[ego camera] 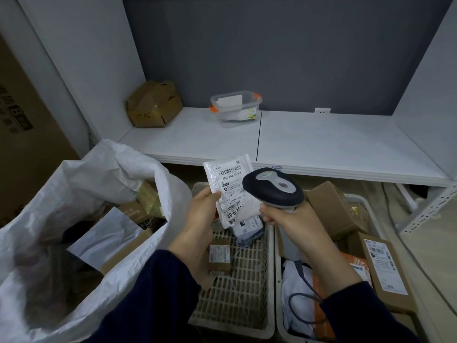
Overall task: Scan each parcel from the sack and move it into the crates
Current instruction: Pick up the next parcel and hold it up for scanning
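Over two crates [247, 293] [278, 305], hands [201, 209] [294, 219] hold one parcel [227, 179] (plus scanner [272, 186]).

The white woven-plastic sack [57, 199] looks coarse, with a faint sheen. The small white padded parcel [228, 184] has a dimpled plastic skin under a smooth paper label. The dark blue and grey handheld scanner [273, 188] is smooth, slightly glossy plastic. The beige lattice crate [247, 280] is dull, scuffed plastic. The crumpled brown box [153, 105] is matt cardboard. The clear tub with orange clips [236, 107] is glossy plastic.
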